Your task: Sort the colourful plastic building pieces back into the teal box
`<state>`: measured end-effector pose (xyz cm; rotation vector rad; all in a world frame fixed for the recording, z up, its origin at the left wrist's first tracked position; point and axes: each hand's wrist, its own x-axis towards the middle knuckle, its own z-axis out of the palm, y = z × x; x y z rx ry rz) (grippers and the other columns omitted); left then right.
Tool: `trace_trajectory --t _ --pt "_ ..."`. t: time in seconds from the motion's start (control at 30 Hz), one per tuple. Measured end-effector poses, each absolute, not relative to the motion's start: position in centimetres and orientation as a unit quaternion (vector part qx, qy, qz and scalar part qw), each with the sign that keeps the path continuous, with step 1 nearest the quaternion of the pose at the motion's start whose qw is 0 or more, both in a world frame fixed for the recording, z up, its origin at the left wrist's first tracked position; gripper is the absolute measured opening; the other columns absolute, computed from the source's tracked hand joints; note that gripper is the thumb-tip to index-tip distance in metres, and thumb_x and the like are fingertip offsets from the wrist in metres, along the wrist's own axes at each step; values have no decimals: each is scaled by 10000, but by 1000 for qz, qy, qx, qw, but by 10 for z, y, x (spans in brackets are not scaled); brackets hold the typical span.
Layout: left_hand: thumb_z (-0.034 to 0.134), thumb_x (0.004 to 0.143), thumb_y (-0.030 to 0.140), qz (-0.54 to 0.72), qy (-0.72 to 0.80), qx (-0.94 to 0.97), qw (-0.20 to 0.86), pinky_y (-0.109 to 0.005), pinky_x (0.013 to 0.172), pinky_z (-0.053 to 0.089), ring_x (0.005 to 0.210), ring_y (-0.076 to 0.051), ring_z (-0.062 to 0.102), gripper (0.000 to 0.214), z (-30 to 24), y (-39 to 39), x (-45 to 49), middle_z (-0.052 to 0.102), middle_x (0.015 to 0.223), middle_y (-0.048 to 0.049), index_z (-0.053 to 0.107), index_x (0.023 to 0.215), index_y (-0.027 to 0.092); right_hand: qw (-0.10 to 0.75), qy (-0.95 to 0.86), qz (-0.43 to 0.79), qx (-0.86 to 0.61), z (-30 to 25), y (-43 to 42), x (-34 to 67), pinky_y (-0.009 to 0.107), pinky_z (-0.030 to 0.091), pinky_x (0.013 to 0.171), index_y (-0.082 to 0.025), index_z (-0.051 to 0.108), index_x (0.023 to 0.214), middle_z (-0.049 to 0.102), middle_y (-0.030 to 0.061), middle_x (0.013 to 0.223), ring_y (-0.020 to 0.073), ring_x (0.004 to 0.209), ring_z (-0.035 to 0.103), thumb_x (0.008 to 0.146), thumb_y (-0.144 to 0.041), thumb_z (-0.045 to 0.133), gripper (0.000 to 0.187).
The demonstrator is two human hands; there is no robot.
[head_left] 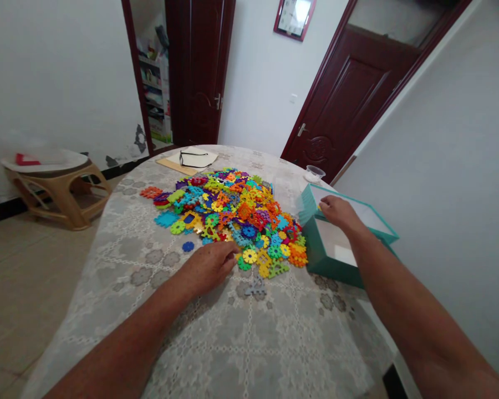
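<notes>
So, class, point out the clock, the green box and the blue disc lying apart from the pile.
Clock (291, 18): head view, on its face.
Green box (336, 270): head view, on its near wall.
Blue disc (188, 246): head view, near its centre.

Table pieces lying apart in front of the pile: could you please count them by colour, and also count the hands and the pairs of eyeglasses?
Blue piece: 1
Grey piece: 1
Hands (left hand, right hand): 2
Eyeglasses: 1
Total: 5
</notes>
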<state>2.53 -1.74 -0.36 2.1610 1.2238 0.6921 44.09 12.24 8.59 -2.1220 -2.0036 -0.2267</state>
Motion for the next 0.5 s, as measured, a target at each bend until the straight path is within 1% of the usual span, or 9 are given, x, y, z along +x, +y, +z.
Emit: trace_trajectory --t 0.07,0.1,0.13,0.17,0.23,0.27,0.33,0.4,0.5 --pt "520 968 298 267 449 806 279 -334 798 434 796 -233 628 218 -6 -17 25 742 938 -70 735 993 267 147 -712 -88 -681 93 100 423 382 518 965 -148 740 1239 778 157 1197 275 1067 724 976 -303 536 367" --pt "523 966 295 269 447 806 280 -334 797 433 791 -233 629 217 -6 -16 25 743 937 -69 737 993 268 171 -738 -84 -648 94 85 411 385 527 964 -164 736 1237 784 141 1175 265 1035 730 973 -298 553 348" --pt "525 966 290 268 448 805 281 -333 797 433 792 -233 631 217 -7 -16 25 744 940 -69 738 993 267 191 -766 -67 -610 93 70 398 388 537 954 -182 742 1213 791 121 1137 253 992 736 971 -287 564 318" --pt "525 965 284 266 450 805 282 -333 799 433 802 -234 635 216 -7 -16 25 748 949 -71 739 994 267 192 -796 -34 -572 89 54 383 387 548 941 -205 748 1192 796 100 1103 242 965 738 969 -267 571 292" --pt "526 961 272 261 453 804 284 -334 807 436 842 -241 648 218 -6 -17 26 756 980 -77 740 1005 265 163 -858 48 -485 73 24 353 395 552 966 -236 750 1198 790 83 1135 238 1028 729 962 -205 573 296" --pt "525 959 264 258 453 805 283 -336 816 440 870 -247 656 225 -6 -17 26 760 1002 -81 741 1022 264 148 -876 74 -452 61 11 340 405 550 989 -242 746 1215 782 87 1176 244 1076 720 946 -162 574 329" --pt "520 956 253 251 454 809 274 -340 839 450 929 -259 671 255 -4 -18 27 765 1042 -87 740 1084 266 111 -893 87 -427 37 -6 318 435 526 1050 -231 729 1259 752 106 1269 262 1166 692 930 -90 543 403" --pt "525 951 245 245 460 811 267 -346 862 460 967 -267 681 293 -2 -20 28 767 1075 -92 735 1153 268 80 -896 83 -429 17 -13 304 439 510 1077 -220 715 1282 733 115 1307 265 1201 675 935 -54 501 440" --pt "554 933 223 254 464 802 277 -355 884 474 945 -262 691 348 -1 -20 28 770 1084 -93 725 1231 275 64 -899 78 -426 4 -14 294 427 486 1107 -214 692 1309 701 119 1354 263 1246 645 966 -85 501 413"
